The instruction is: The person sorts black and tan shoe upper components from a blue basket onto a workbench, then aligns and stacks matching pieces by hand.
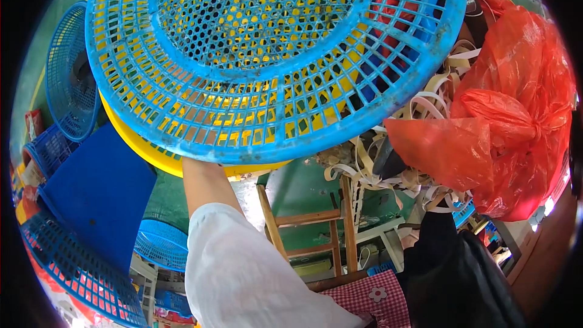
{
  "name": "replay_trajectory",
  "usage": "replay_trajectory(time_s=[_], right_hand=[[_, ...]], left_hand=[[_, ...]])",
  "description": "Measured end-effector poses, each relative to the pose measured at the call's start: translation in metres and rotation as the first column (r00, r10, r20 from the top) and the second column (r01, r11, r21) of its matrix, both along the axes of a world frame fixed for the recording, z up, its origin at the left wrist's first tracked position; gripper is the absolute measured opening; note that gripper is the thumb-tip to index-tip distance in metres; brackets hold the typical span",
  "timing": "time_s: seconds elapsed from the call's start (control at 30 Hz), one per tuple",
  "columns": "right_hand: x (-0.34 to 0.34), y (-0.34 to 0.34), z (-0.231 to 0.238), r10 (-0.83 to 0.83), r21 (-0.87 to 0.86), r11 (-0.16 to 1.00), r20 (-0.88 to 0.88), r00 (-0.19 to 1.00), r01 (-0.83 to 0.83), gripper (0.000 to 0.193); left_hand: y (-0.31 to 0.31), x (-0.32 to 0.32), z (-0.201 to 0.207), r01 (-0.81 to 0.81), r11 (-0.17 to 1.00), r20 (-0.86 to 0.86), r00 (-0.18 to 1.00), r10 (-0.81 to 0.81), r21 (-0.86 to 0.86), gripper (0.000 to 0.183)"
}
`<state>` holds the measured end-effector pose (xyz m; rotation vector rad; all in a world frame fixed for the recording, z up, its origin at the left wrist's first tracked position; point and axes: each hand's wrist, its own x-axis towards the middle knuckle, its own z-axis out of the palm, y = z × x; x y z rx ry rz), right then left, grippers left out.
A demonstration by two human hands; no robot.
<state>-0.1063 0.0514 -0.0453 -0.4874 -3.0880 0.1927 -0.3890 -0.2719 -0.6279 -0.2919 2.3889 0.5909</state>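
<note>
A large round blue plastic mesh basket [279, 140], grimy along its rim, fills the upper middle. Beneath it a yellow basket [149, 152] shows at the lower left edge and through the mesh. My left forearm, in a white sleeve, reaches up under the blue rim and over the yellow one. Only broken patches of my left hand [197, 106] appear through the blue mesh, so its fingers and anything in them are hidden. My right hand is out of sight.
A knotted red plastic bag [510, 121] bulges at the right, beside a tangle of pale strips [431, 103]. Below stands a wooden frame [310, 218] on the green floor. More blue baskets [73, 73] and a dark blue panel [100, 188] are at the left.
</note>
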Motion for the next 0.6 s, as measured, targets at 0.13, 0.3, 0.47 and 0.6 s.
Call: replay_trajectory(time_s=[0.13, 0.3, 0.47, 0.6], right_hand=[[0.002, -0.005, -0.001, 0.018, -0.005, 1.000, -0.026, 0.999, -0.018, 0.052], [0.005, -0.022, 0.000, 0.025, -0.006, 1.000, -0.086, 0.996, -0.025, 0.053], [0.018, -0.041, 0.010, 0.011, 0.019, 1.000, -0.154, 0.988, -0.008, 0.053], [0.023, -0.032, 0.023, -0.082, -0.056, 0.995, 0.064, 0.995, 0.086, 0.051]], left_hand=[[-0.007, 0.006, 0.006, 0.072, 0.996, 0.013, 0.997, -0.071, -0.050, 0.048], [-0.018, 0.002, 0.028, 0.216, 0.973, 0.002, 0.976, -0.216, -0.083, 0.047], [0.003, -0.017, 0.056, 0.551, 0.830, -0.154, 0.816, -0.557, -0.087, 0.046], [-0.007, -0.010, 0.131, 0.786, 0.570, -0.007, 0.586, -0.811, -0.240, 0.055]])
